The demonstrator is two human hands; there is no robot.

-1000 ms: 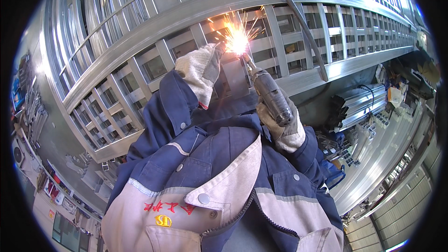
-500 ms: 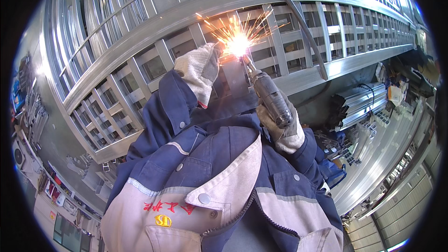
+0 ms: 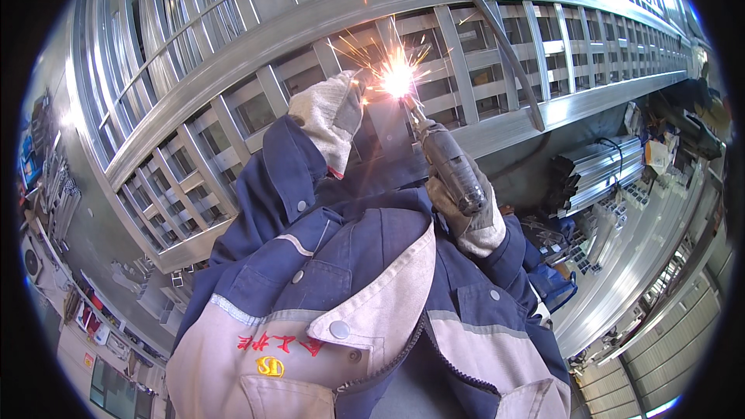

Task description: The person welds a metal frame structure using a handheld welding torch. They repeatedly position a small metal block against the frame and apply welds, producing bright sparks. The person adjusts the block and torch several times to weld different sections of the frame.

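My right hand (image 3: 475,213), in a pale work glove, is wrapped around the black grip of a welding torch (image 3: 446,159). The torch's metal neck points up and left, and a bright arc with orange sparks burns at its tip. Glare hides the exact spot being welded on the silvery metal frame (image 3: 497,119). Just left of the arc, my left hand (image 3: 326,115) is gloved and closed, its fingers curled; whatever they hold, if anything, is hidden. A dark panel (image 3: 394,128) stretches below the arc, between the two hands.
A hammer (image 3: 503,39) with a rusty head lies across the frame, right of the arc. Metal bars (image 3: 147,46) lie at the far left. A bundle of square tubes (image 3: 597,174) rests at right, near long metal lengths (image 3: 644,256). Shelves of supplies (image 3: 101,326) stand lower left.
The spray of sparks has become smaller. The arc and torch tip have shifted very slightly; both hands stay nearly in place.
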